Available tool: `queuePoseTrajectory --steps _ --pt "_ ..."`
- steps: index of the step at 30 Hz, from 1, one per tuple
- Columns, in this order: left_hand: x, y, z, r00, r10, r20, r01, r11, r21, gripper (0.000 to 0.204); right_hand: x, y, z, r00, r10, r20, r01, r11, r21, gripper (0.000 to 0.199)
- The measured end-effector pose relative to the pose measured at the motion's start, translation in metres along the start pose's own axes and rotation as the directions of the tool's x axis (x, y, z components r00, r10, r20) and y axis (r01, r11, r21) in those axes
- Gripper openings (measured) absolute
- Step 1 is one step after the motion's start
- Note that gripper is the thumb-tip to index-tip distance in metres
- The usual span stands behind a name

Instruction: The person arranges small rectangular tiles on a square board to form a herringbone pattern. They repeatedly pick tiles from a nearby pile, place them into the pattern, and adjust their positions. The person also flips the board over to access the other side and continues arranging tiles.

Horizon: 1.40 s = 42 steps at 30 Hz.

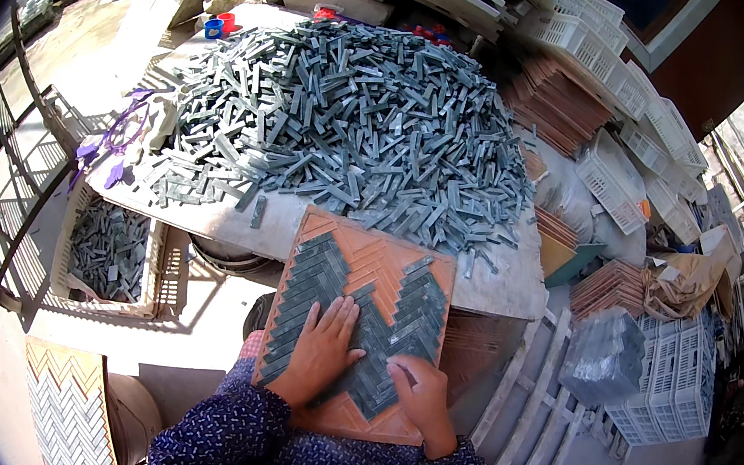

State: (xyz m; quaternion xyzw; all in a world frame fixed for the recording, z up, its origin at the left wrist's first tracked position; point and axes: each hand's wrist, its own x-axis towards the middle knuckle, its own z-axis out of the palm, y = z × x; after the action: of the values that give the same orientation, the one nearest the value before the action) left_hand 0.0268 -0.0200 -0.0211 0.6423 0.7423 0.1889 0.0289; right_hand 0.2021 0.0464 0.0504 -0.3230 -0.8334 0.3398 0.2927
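An orange tray [432, 272] with a herringbone pattern of slots lies tilted in front of me, its far end against the table's near edge. Dark grey-green stone strips [313, 276] fill many slots; bare orange slots show at the far middle and the near edge. My left hand [321, 350] rests flat on the laid strips, fingers stretched out. At the tray's right side, my right hand [424, 395] has its fingers curled and thumb up, touching the strips' edge; whatever it may hold is hidden. Beyond the tray rises a big heap of loose strips [343, 110].
The pale table [279, 226] carries the heap. A crate [157, 291] of strips stands at the left, near another filled tray [77, 425] on a bucket. Stacked orange trays [556, 101], white plastic crates [665, 391] and a slatted pallet [524, 393] are on the right.
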Motion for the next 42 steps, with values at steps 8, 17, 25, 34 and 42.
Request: queuePoseTrajectory --steps 8,17,25,34,42 --pt "-0.014 0.010 -0.008 0.995 -0.096 -0.039 0.095 0.995 -0.037 0.084 0.091 0.039 0.054 0.989 -0.119 -0.081 0.072 0.894 -0.443 0.013" --pt "-0.019 0.009 -0.008 0.996 -0.087 -0.030 0.084 0.993 -0.086 0.080 0.090 0.058 0.067 0.999 0.011 -0.044 -0.020 0.979 -0.204 0.017" --pt "-0.017 0.010 -0.009 0.995 -0.100 -0.032 0.096 0.991 -0.096 0.078 0.087 0.052 0.064 1.000 -0.001 -0.025 -0.003 0.984 -0.179 0.025" --pt "-0.018 0.010 -0.006 0.991 -0.126 -0.036 0.121 0.986 -0.112 0.076 0.090 0.049 0.066 1.000 -0.016 -0.024 0.013 0.991 -0.135 0.028" --pt "-0.018 0.012 -0.012 0.989 -0.138 -0.042 0.134 0.986 -0.100 0.075 0.087 0.048 0.068 0.999 -0.016 0.038 0.018 0.999 -0.046 0.023"
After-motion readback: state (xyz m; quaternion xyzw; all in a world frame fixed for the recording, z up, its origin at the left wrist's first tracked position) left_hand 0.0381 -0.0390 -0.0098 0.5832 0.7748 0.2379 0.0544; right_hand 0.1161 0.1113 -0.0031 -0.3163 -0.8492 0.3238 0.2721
